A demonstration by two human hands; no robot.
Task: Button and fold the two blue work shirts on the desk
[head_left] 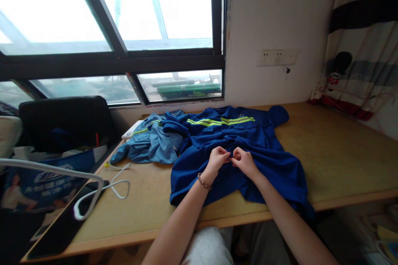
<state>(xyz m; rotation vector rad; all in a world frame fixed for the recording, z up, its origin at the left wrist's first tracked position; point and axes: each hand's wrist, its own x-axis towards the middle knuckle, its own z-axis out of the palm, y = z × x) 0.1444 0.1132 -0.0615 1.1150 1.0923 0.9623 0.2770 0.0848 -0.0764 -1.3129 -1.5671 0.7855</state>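
A dark blue work jacket (199,155) with yellow and silver reflective strips lies spread on the table (139,203), its collar toward the wall. Over the lower middle of the jacket front, my left hand (218,160) and my right hand (243,162) meet with their fingertips almost touching. Both hands are closed in a pinch on the jacket's front opening. The small spot between the fingertips is mostly hidden, so a button there cannot be made out. A beaded bracelet (203,181) circles my left wrist.
A crumpled lighter blue garment (155,145) with a reflective strip lies left of the jacket. A white cable (120,190) loops across the table's left side beside a black flat object (62,227). A black chair (66,120) stands at left, and a curtain (363,54) hangs at right.
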